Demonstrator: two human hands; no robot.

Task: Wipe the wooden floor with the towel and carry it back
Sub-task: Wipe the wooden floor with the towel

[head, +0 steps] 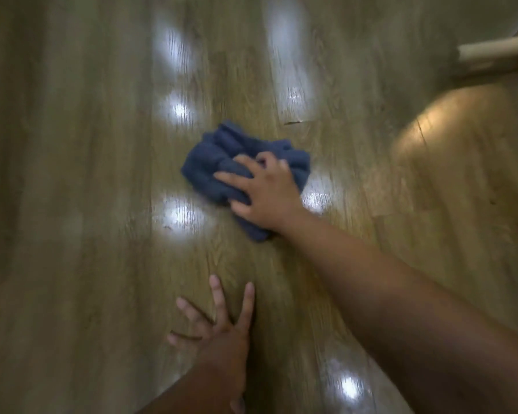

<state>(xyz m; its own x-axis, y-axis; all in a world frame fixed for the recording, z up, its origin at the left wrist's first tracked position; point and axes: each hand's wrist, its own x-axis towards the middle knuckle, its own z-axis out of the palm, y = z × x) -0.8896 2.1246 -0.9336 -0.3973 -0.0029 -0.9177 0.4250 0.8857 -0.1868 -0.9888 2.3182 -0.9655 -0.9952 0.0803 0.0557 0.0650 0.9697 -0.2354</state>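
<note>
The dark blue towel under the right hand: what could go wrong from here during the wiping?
The glossy wooden floor shows bright sheen near the spread left hand, which rests flat on it; if that patch is wet, the hand may slip.
The bunched dark blue towel touches little floor, so the right hand gripping it may leave streaks.
A chipped plank edge just beyond could snag the cloth.

floor (72, 204) open L & ahead | pale wood bar (497, 52) blocks far R
</note>
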